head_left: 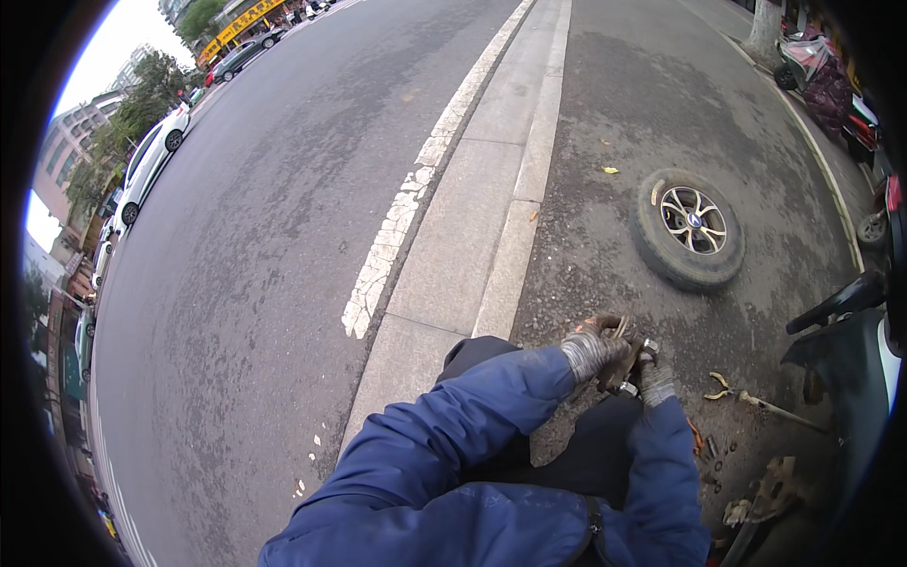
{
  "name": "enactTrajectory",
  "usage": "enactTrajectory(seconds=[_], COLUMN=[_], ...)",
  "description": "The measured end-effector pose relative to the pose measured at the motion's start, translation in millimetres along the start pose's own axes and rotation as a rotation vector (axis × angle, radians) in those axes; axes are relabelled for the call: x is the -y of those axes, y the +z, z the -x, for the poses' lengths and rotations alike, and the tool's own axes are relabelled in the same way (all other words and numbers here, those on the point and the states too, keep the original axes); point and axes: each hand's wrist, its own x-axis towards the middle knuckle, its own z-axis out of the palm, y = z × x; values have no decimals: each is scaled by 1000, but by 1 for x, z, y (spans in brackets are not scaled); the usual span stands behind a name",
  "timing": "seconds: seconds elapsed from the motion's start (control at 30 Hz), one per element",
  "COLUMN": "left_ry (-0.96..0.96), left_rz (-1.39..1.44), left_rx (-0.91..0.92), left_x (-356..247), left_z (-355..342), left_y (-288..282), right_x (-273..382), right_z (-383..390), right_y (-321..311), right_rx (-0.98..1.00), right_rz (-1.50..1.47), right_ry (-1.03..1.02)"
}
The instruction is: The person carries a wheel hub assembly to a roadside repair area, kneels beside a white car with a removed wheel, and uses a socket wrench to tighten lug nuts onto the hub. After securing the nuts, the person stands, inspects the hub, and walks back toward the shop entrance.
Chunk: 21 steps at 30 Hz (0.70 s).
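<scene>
My left hand (595, 348), in a worn, dirty glove, grips a dark metal part (620, 367) with bolt-like silver ends, held above my knees. My right hand (652, 376), also gloved, holds the part from the right, its fingers partly hidden. Right of my hands, pliers with yellow handles (717, 386) lie on the pavement beside a long metal tool (784, 410). An orange-handled tool (697, 438), small metal pieces (718, 458) and a larger rusty metal piece (770, 491) lie lower down, near my right forearm.
A wheel with a tyre (690, 269) lies flat ahead-right. A dark vehicle body (831, 364) stands close on the right, parked scooters (827, 90) beyond. A concrete curb strip (472, 208) separates me from the road (246, 283), where cars (149, 165) line the far side.
</scene>
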Motion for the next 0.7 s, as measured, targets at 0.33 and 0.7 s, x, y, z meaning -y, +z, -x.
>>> enactTrajectory(seconds=[0.33, 0.7], left_ry=[-23, -38], left_rz=[38, 113], left_rx=[8, 28], left_x=[9, -1], left_z=[-14, -3], left_y=[20, 14], right_x=[17, 5], right_z=[16, 4], right_y=[-1, 3], right_rx=[64, 24], right_rz=[-98, -264], right_ry=[-95, 156])
